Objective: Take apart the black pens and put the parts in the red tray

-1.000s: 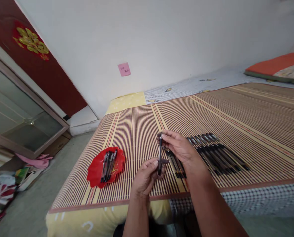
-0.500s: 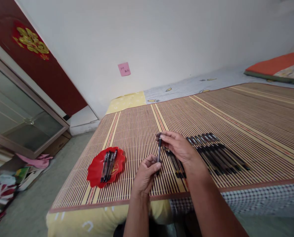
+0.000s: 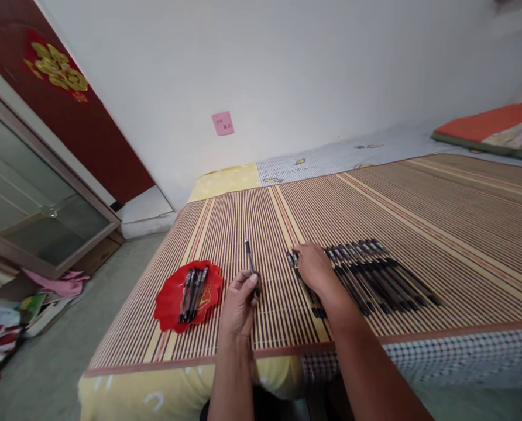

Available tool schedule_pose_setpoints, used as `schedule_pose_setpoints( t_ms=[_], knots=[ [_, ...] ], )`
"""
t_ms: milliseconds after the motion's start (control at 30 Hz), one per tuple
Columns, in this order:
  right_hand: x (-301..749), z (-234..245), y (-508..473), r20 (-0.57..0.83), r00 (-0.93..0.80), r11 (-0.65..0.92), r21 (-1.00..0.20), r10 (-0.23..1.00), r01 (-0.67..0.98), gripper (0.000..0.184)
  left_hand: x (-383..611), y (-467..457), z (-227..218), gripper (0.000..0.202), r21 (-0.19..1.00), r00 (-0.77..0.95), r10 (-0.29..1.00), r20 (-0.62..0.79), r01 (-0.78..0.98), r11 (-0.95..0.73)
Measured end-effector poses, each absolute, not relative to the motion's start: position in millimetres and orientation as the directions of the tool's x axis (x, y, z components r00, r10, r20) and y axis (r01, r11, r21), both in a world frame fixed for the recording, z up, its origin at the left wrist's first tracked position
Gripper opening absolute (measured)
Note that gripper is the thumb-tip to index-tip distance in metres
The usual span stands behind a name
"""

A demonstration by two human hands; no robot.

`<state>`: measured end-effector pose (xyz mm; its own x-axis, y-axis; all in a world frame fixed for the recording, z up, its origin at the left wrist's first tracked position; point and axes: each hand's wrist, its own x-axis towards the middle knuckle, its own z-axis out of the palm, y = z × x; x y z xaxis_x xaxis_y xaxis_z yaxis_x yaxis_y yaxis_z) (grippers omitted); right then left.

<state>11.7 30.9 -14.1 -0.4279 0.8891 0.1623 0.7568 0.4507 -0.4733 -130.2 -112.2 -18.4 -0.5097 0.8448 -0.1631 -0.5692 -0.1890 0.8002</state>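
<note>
Right of the red scalloped plastic dish (image 3: 165, 299), the left hand (image 3: 240, 297) pinches a slim black-and-clear plastic pen (image 3: 249, 256) tip-up, best held steady, while farther right the right hand (image 3: 316, 269) curls over small black plastic caps (image 3: 289, 259), its grip hidden, ideally without nudging neighbours.

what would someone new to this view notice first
Probably the bright red dish, on the left part of the striped mat, with dark pens lying in it. Next might come the left hand, holding a single pen to the dish's right. Above, a pink note stands out on the pale wall.
</note>
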Motion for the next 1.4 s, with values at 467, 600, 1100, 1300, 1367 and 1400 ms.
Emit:
schedule_pose_setpoints(
  t_ms=[467, 600, 1100, 1300, 1367, 1400],
  knots=[
    [0.8, -19.8, 28.8, 0.145, -0.544, 0.529, -0.530, 0.826, 0.662, 0.031, -127.7, -109.1, -19.0, 0.044, 0.831, -0.491, 0.858, -0.147, -0.533, -0.163],
    [3.1, -18.2, 29.6, 0.162, -0.458, 0.468, -0.536, 0.874, 0.703, 0.039, -126.4, -108.5, -19.6, 0.045, 0.833, -0.496, 0.852, -0.167, -0.533, -0.147],
    [-19.0, -21.3, 6.0, 0.026, -0.489, 0.440, -0.480, 0.872, 0.759, 0.023, -122.3, -107.7, -25.1, 0.038, 0.879, -0.429, 0.893, -0.133, -0.468, -0.094],
    [-29.8, -23.1, 1.9, 0.015, -0.448, 0.368, -0.596, 0.894, 0.714, 0.011, -120.7, -110.6, -24.0, 0.034, 0.888, -0.393, 0.913, -0.113, -0.452, -0.085],
    [-29.7, -21.1, 5.2, 0.022, -0.459, 0.351, -0.679, 0.888, 0.645, 0.007, -121.9, -111.0, -25.1, 0.032, 0.889, -0.383, 0.917, -0.110, -0.451, -0.082],
    [-28.5, -19.3, 7.9, 0.034, -0.468, 0.344, -0.726, 0.883, 0.596, 0.008, -122.4, -111.1, -25.5, 0.031, 0.888, -0.382, 0.917, -0.111, -0.452, -0.081]
  ],
)
